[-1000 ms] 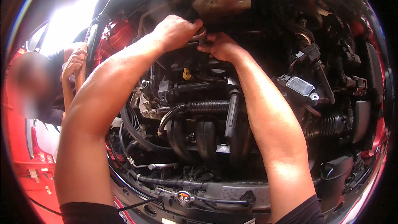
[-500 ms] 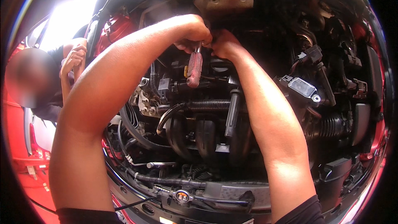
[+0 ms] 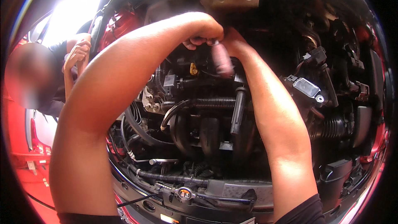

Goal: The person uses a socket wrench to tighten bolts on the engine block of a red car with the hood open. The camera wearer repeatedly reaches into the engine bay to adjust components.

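Deep in the car's engine bay, my left hand is bent over with its fingers curled round the metal end of a red-handled hand tool. The handle, smeared by motion, hangs down toward me from under the hand; the tool's working end is hidden. My right hand is right beside it, reaching in at the back of the engine. Its fingers are out of sight behind the wrist and in shadow. Just below the hands lie the engine top and a yellow dipstick handle.
A long black ignition coil lies across the engine. Another coil-like part rests at the right. A ribbed hose and the radiator cap are nearer me. At the left a person stands with hands together.
The red-handled tool has swung, its handle end moving to the right. Both hands sit slightly further right in the view, which has itself shifted a little.
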The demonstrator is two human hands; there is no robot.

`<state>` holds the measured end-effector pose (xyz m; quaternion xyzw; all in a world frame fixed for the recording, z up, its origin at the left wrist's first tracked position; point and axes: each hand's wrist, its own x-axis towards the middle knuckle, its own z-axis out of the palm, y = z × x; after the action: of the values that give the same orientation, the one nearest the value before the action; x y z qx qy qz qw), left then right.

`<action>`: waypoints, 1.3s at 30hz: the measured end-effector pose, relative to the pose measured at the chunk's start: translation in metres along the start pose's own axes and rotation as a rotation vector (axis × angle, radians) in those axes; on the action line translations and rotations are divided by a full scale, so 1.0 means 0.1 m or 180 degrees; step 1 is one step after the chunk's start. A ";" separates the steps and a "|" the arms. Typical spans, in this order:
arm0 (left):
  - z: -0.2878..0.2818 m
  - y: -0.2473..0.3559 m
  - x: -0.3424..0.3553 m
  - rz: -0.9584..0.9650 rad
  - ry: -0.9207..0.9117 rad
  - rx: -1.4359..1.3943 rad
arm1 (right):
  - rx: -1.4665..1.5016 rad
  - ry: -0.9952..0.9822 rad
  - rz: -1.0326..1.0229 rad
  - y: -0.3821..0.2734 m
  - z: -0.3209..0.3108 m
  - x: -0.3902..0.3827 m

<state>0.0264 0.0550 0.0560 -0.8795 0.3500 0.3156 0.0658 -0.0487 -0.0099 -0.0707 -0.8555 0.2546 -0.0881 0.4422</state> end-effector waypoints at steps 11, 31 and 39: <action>0.18 -0.33 0.47 0.2138 0.1498 0.2297 | 0.0363 0.0043 0.0065 0.39 0.09 0.02; 0.13 -0.28 0.44 0.1863 0.1052 0.2210 | 0.0546 0.0146 -0.0123 0.32 0.12 0.01; -0.03 -0.18 0.05 0.0077 -0.0291 -0.0327 | -0.0169 -0.0218 0.0289 -0.11 0.00 -0.03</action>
<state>0.0419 0.0646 0.0536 -0.8621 0.3407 0.3737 0.0327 -0.0480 -0.0034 -0.0616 -0.8570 0.2801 -0.0318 0.4314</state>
